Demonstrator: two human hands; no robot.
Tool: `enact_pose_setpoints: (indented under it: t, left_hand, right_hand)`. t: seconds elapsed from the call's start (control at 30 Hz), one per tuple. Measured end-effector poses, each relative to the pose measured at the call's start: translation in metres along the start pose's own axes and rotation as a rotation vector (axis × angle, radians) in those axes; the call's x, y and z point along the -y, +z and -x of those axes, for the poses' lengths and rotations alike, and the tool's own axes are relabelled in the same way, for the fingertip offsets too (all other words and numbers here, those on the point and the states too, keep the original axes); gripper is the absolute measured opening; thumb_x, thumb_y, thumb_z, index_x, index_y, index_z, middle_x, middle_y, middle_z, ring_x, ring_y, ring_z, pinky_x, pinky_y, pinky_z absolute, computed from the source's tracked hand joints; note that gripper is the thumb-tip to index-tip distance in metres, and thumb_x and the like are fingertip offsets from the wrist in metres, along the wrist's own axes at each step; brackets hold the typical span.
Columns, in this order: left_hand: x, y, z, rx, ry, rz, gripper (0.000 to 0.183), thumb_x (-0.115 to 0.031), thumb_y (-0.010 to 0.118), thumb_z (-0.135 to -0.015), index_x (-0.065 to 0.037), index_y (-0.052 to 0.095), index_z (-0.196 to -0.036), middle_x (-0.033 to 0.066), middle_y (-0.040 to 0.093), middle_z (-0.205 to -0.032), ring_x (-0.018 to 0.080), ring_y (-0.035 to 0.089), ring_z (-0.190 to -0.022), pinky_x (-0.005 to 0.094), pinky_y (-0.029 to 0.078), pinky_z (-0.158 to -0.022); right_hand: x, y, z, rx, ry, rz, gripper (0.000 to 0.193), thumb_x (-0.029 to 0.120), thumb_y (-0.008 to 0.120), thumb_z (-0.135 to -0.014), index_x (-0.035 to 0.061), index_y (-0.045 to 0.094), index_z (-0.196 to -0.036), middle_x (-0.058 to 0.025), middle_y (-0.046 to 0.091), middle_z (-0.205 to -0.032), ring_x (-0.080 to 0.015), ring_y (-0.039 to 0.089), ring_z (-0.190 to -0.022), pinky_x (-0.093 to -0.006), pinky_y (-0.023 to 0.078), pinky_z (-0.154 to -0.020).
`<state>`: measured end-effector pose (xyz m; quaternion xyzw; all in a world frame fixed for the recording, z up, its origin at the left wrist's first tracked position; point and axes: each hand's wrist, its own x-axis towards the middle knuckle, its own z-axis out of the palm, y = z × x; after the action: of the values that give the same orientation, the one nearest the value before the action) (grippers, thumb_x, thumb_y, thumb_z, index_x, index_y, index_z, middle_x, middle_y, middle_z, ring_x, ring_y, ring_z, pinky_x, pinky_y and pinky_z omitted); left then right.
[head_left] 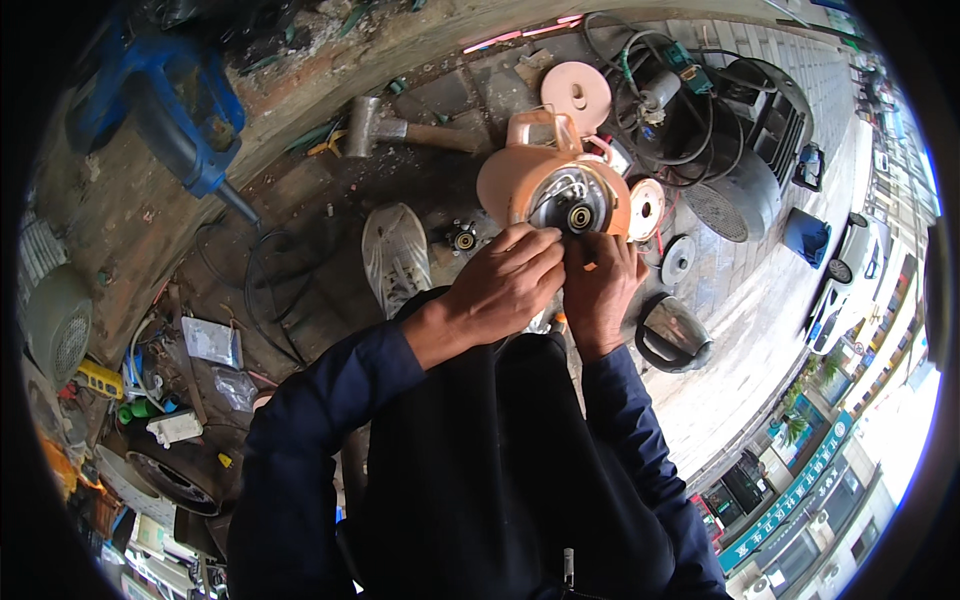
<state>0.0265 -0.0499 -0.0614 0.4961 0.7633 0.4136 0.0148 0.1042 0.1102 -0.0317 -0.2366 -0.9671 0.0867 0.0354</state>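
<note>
An orange motor housing (500,188) with a top handle lies in front of me, its open end turned toward me. Inside that end sit a dark disc and a ring bearing (580,217). My left hand (512,275) is closed in a pinch at the lower rim of the housing. Beside it, the fingers of my right hand (603,280) are bent and pressed together at the same rim. Whatever the fingertips of either hand hold is hidden. A small part with a bearing (463,240) rests on the ground left of the housing, near my shoe (395,255).
A hammer (400,130) lies beyond my shoe, and a round pink disc (576,95) behind the housing. To the right are a flanged ring (647,208), a grey disc (678,258), a dark-rimmed cover (672,335) and a large motor (735,185). A blue power tool (170,110) stands far left.
</note>
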Motion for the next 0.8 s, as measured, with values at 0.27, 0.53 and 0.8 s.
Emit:
enact_pose_setpoints:
  t: [0.27,0.53,0.8]
  left_hand:
    - [0.0001,0.0001,-0.0003,0.016,-0.001,-0.015,0.017,-0.013,0.068,-0.093,-0.005,0.078,-0.104,0.0087,0.075,-0.123,0.0249,0.065,-0.132,0.0424,0.045,-0.115]
    - [0.0001,0.0007,0.0014,0.035,-0.011,-0.013,0.015,-0.014,0.067,-0.093,-0.005,0.076,-0.101,0.0091,0.074,-0.123,0.0247,0.065,-0.132,0.0432,0.045,-0.115]
    - [-0.0001,0.0013,0.0007,0.002,-0.005,-0.013,0.017,-0.014,0.066,-0.094,-0.004,0.077,-0.103,0.0094,0.075,-0.124,0.0248,0.065,-0.133,0.0428,0.045,-0.115]
  right_hand:
    - [0.0029,-0.0018,-0.0004,-0.011,-0.032,0.025,0.009,0.021,0.078,-0.091,0.0144,0.073,-0.093,-0.0047,0.068,-0.094,-0.0297,0.061,-0.097,-0.0486,0.039,-0.101]
    - [0.0047,0.0026,0.0039,-0.033,0.011,-0.023,0.008,0.020,0.077,-0.092,0.0130,0.075,-0.097,-0.0055,0.068,-0.095,-0.0301,0.062,-0.100,-0.0485,0.038,-0.103]
    - [0.0065,-0.0039,0.0003,-0.093,-0.057,0.069,0.006,0.021,0.078,-0.091,0.0160,0.075,-0.094,-0.0048,0.067,-0.095,-0.0298,0.061,-0.102,-0.0478,0.038,-0.103]
